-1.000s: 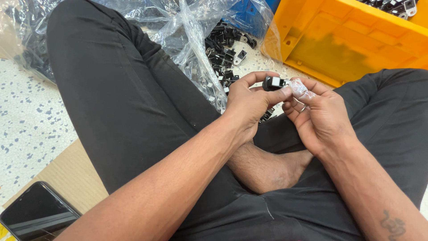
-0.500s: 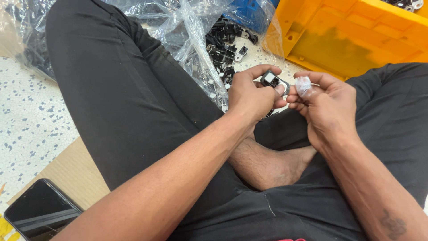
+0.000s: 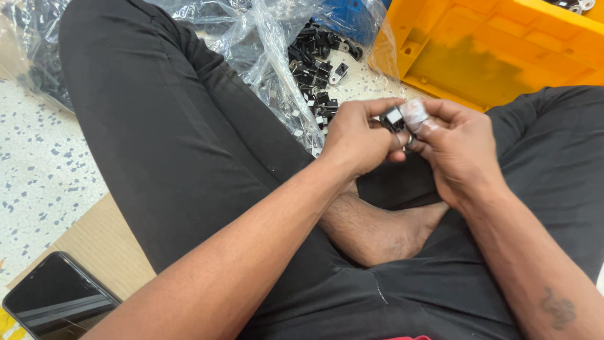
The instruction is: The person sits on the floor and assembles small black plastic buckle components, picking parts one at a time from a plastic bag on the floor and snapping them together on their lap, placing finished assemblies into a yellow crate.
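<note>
Speckled floor beneath crossed legs: left hand (image 3: pixel 358 138) pinches a small black clip (image 3: pixel 393 118) upright above the lap, fingers clamped, while right hand (image 3: pixel 456 141) grips a tiny pale piece (image 3: pixel 415 112) against it, within reach of the clip pile (image 3: pixel 314 69).

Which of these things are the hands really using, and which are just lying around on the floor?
In use:
- small black part, held by the left hand
- small clear bag, held by the right hand
- pile of black parts on the plastic sheet
- yellow crate

Lying about:
- phone
- cardboard
</note>
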